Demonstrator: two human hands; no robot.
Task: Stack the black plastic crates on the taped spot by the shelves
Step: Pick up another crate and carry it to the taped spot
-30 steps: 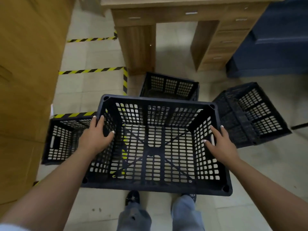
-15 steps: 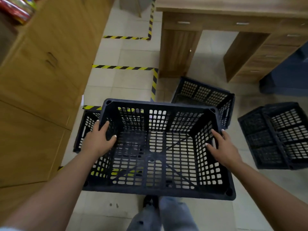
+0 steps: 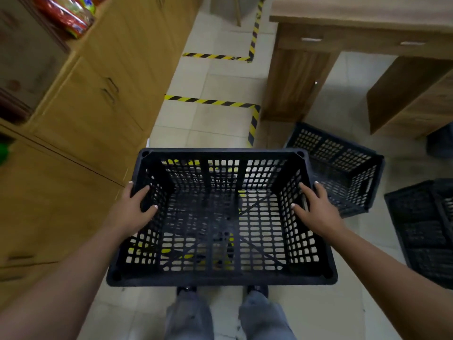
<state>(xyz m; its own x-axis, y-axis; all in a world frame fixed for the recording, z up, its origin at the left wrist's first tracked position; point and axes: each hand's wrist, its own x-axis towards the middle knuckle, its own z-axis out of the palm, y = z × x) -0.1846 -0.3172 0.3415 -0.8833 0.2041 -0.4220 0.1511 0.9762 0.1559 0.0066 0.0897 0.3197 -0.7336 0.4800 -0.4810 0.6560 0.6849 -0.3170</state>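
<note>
Two legs in grey trousers (image 3: 225,317) at the bottom edge of the view, dark shoes just past them on the tiled floor (image 3: 213,123). Just beyond, held black crate (image 3: 220,278), empty, open side up, carried level in front of the body above the floor. Left hand (image 3: 133,209) grips the crate's left wall, thumb hooked inside against the mesh, fingers curled over the rim and down the outer side. Right hand (image 3: 316,208) grips the right wall the same way, thumb inside, fingers wrapped over the rim. Through the held crate's mesh bottom, yellow-black tape and dark mesh show; cannot tell what exactly sits below. Wooden cabinet (image 3: 81,123) with drawers runs along the left edge of the view, close beside the crate's left side. Second black crate (image 3: 343,168) on the floor just past the right hand, tilted, near the desk leg. Third black crate (image 3: 424,231) on the floor at the right edge of the view, partly cut off. Farther on, hazard tape (image 3: 213,101) marks an L on the floor between cabinet and wooden desk (image 3: 355,33). More tape farther back. Colourful packets (image 3: 66,13) on the shelf, top-left corner of the view, blurred.
</note>
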